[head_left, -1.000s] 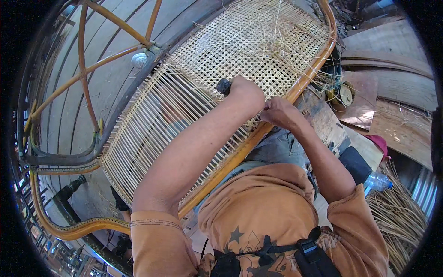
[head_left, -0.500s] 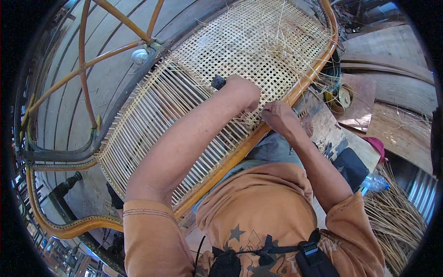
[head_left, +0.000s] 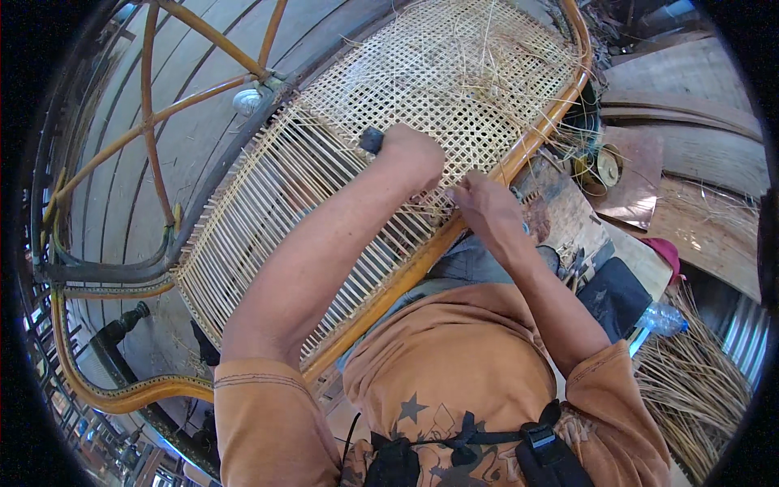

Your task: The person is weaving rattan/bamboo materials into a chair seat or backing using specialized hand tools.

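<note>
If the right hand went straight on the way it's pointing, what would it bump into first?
Likely the left hand, just ahead of the right hand, though the woven cane beneath might come first; depth is unclear.

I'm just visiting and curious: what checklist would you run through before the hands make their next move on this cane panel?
1. Left hand closed around the black handle: ok.
2. Handle's other end in sight: not ok, the hand hides it.
3. Right hand holding a strand: cannot tell, too small to see.
4. Cane panel free of loose strands: not ok, several lie across it.
5. Plastic bottle off the panel: ok, beyond the right arm.
</note>
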A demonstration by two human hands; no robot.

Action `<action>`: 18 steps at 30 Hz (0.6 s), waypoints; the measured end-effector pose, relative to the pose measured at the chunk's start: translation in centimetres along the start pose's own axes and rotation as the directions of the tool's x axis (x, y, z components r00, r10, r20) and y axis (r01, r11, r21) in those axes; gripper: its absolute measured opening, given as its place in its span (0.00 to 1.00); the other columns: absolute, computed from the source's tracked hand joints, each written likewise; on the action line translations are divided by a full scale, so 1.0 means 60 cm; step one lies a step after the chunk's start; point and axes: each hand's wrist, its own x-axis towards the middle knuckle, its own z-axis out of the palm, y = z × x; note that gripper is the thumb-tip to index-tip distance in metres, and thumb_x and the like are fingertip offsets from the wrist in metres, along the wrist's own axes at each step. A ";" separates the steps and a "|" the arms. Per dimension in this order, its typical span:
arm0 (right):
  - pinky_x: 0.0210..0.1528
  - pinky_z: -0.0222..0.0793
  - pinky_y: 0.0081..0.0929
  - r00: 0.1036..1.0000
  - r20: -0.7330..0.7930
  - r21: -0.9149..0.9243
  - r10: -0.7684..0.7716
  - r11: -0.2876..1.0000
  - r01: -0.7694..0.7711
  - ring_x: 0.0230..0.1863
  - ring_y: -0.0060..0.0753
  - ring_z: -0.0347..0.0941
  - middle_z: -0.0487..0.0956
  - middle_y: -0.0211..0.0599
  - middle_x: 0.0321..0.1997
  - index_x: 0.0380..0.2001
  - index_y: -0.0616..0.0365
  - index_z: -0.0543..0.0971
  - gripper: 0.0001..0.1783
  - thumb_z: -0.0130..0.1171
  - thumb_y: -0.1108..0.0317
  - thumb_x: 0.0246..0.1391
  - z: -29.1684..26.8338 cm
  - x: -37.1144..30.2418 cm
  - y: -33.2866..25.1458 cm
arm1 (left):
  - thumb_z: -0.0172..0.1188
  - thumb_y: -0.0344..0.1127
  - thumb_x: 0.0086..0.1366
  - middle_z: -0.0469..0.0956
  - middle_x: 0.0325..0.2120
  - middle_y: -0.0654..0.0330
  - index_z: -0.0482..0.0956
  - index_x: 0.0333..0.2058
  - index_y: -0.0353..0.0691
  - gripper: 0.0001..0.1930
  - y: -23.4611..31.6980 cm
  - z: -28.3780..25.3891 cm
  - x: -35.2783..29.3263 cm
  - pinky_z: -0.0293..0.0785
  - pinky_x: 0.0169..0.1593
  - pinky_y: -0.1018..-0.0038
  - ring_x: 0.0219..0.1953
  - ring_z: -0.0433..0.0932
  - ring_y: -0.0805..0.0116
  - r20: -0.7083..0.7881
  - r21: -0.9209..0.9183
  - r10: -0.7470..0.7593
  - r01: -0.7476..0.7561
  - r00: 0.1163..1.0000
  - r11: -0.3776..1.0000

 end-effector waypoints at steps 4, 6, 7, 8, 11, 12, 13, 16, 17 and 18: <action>0.36 0.68 0.37 0.989 -0.143 0.204 0.045 0.979 -0.015 0.33 0.50 0.74 0.76 0.49 0.28 0.35 0.60 0.75 0.17 0.54 0.56 0.52 -0.041 -0.032 0.044 | 0.58 0.37 0.49 0.80 0.37 0.58 0.83 0.36 0.44 0.14 -0.030 0.008 -0.020 0.73 0.40 0.69 0.40 0.80 0.64 0.026 -0.039 -0.156 0.157 0.987 0.987; 0.42 0.67 0.41 0.958 -0.288 0.204 -0.009 0.976 0.070 0.40 0.52 0.72 0.75 0.53 0.32 0.34 0.62 0.75 0.17 0.53 0.56 0.53 -0.033 -0.035 0.080 | 0.56 0.38 0.50 0.80 0.37 0.57 0.82 0.36 0.43 0.14 -0.028 0.011 -0.033 0.74 0.41 0.67 0.39 0.80 0.63 0.004 -0.040 -0.157 0.157 0.988 0.987; 0.42 0.67 0.41 0.957 -0.291 0.207 -0.004 0.976 0.067 0.40 0.52 0.72 0.75 0.53 0.32 0.34 0.62 0.75 0.17 0.53 0.56 0.53 -0.034 -0.035 0.079 | 0.55 0.39 0.50 0.80 0.37 0.56 0.82 0.35 0.43 0.15 -0.028 0.013 -0.038 0.74 0.41 0.67 0.39 0.80 0.62 0.004 -0.070 -0.174 0.174 0.985 0.982; 0.41 0.67 0.41 0.987 -0.161 0.175 0.012 0.984 0.017 0.39 0.52 0.73 0.76 0.52 0.32 0.34 0.61 0.75 0.17 0.53 0.56 0.53 -0.036 -0.035 0.075 | 0.54 0.40 0.51 0.80 0.36 0.56 0.82 0.35 0.42 0.15 -0.029 0.014 -0.042 0.74 0.41 0.67 0.39 0.80 0.61 0.004 -0.099 -0.191 0.190 0.982 0.977; 0.39 0.68 0.42 0.998 0.042 0.091 0.054 0.994 -0.057 0.36 0.52 0.73 0.77 0.50 0.32 0.33 0.58 0.77 0.16 0.53 0.56 0.53 -0.028 -0.036 0.069 | 0.52 0.42 0.53 0.80 0.36 0.55 0.82 0.35 0.41 0.16 -0.027 0.020 -0.041 0.74 0.41 0.67 0.38 0.80 0.60 -0.008 -0.094 -0.201 0.199 0.980 0.975; 0.38 0.69 0.42 0.991 0.114 0.038 0.076 0.996 -0.081 0.35 0.52 0.74 0.77 0.49 0.32 0.33 0.57 0.77 0.15 0.53 0.56 0.53 -0.023 -0.036 0.071 | 0.52 0.41 0.53 0.80 0.36 0.54 0.82 0.35 0.41 0.16 -0.025 0.019 -0.042 0.75 0.41 0.67 0.38 0.80 0.60 -0.004 -0.094 -0.215 0.213 0.977 0.972; 0.38 0.69 0.42 0.991 0.112 0.043 0.077 0.996 -0.082 0.35 0.52 0.74 0.77 0.49 0.32 0.33 0.57 0.77 0.15 0.53 0.56 0.53 -0.019 -0.035 0.075 | 0.52 0.42 0.53 0.80 0.35 0.54 0.82 0.34 0.41 0.15 -0.024 0.024 -0.043 0.75 0.40 0.66 0.37 0.80 0.60 -0.032 -0.086 -0.207 0.204 0.978 0.975; 0.36 0.69 0.44 0.987 0.102 0.049 -0.121 0.992 0.117 0.34 0.52 0.74 0.77 0.48 0.31 0.32 0.57 0.77 0.15 0.52 0.56 0.52 -0.006 -0.033 0.088 | 0.51 0.50 0.55 0.80 0.27 0.50 0.81 0.27 0.36 0.20 -0.026 0.038 -0.041 0.75 0.37 0.63 0.32 0.80 0.54 -0.133 -0.114 -0.180 0.166 0.975 0.980; 0.36 0.69 0.43 0.987 0.109 0.119 -0.119 0.987 0.106 0.33 0.52 0.74 0.77 0.49 0.30 0.32 0.58 0.77 0.15 0.52 0.57 0.52 -0.003 -0.034 0.091 | 0.51 0.50 0.55 0.80 0.27 0.50 0.81 0.27 0.36 0.20 -0.026 0.038 -0.042 0.75 0.37 0.63 0.32 0.80 0.54 -0.134 -0.109 -0.180 0.166 0.975 0.980; 0.35 0.69 0.42 0.986 0.118 0.188 -0.117 0.978 0.094 0.33 0.53 0.73 0.77 0.49 0.29 0.31 0.59 0.76 0.14 0.52 0.58 0.52 -0.002 -0.034 0.093 | 0.50 0.50 0.56 0.80 0.27 0.50 0.81 0.27 0.36 0.21 -0.025 0.039 -0.042 0.75 0.37 0.63 0.32 0.80 0.54 -0.125 -0.102 -0.190 0.178 0.974 0.979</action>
